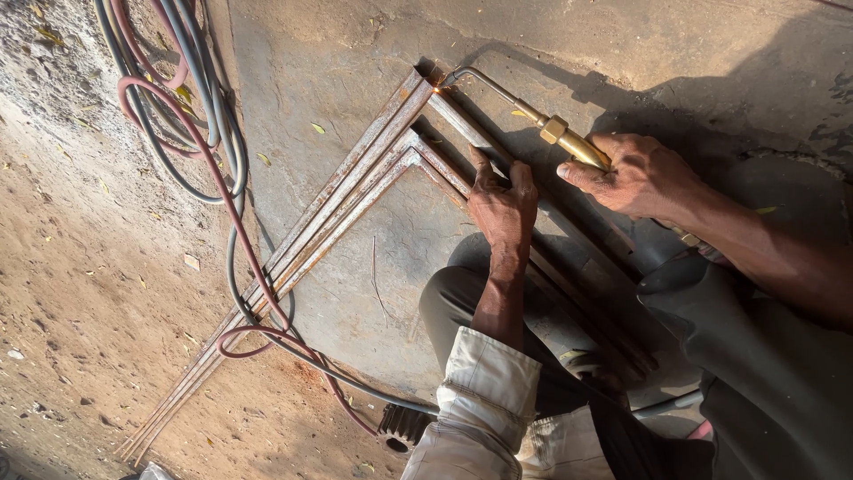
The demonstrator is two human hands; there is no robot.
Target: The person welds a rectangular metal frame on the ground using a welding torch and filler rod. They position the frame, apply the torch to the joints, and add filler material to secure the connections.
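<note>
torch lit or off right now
Lit: the torch in the right hand shows a bright glow and sparks at its tip on the rusty bars.

— How do the two hands sit?

— The left hand [503,203] lies palm down, fingers stretched forward and pressed flat, the thumb spread to one side. Its wrist is straight and the forearm runs back toward the body, bare down to a rolled pale cuff.

— And the other?

— The right hand [638,175] is curled closed in a grip, knuckles up, the index finger and thumb pointing forward to the left. Its forearm comes in from the right edge, bare and angled downward, partly in shadow.

— Do they touch?

— No, they sit near each other, a small gap between them.
</note>
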